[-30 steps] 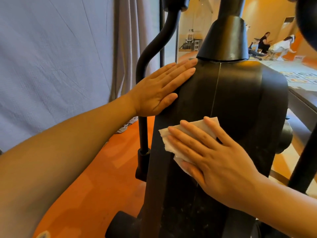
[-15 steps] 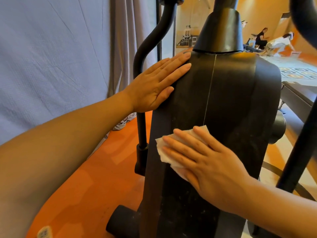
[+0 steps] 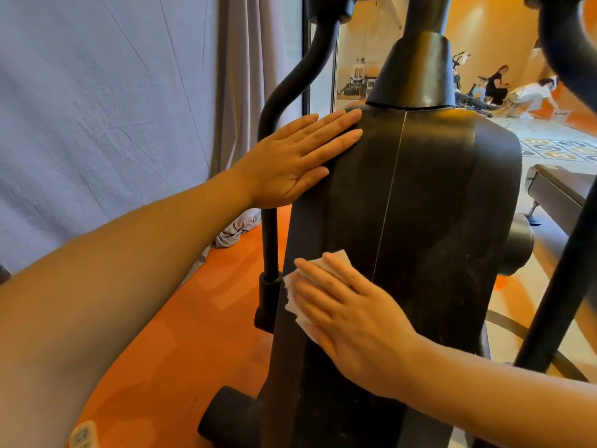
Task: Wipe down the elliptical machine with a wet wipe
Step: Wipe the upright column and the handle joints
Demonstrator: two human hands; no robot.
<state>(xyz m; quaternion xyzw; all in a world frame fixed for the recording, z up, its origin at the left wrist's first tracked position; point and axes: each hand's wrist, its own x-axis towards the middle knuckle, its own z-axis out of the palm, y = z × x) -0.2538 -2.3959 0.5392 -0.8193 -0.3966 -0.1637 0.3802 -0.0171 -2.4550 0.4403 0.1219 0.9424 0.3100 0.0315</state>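
Note:
The elliptical machine's black housing (image 3: 429,202) fills the middle of the view, with a thin seam running down it. My left hand (image 3: 297,156) lies flat with straight fingers on the housing's upper left shoulder. My right hand (image 3: 352,315) presses a white wet wipe (image 3: 298,294) flat against the lower left of the housing, fingers spread over it. Only the wipe's left and top edges show beyond my fingers. Dust specks show on the lower housing.
A black handlebar arm (image 3: 274,189) rises close to the housing's left side. Another black bar (image 3: 559,286) crosses at the right. Grey curtain (image 3: 113,108) hangs on the left over orange floor (image 3: 181,344). Two people (image 3: 513,88) crouch far back right.
My right hand has slid the wipe downward and to the left over the housing. My left hand has stayed on the upper left shoulder.

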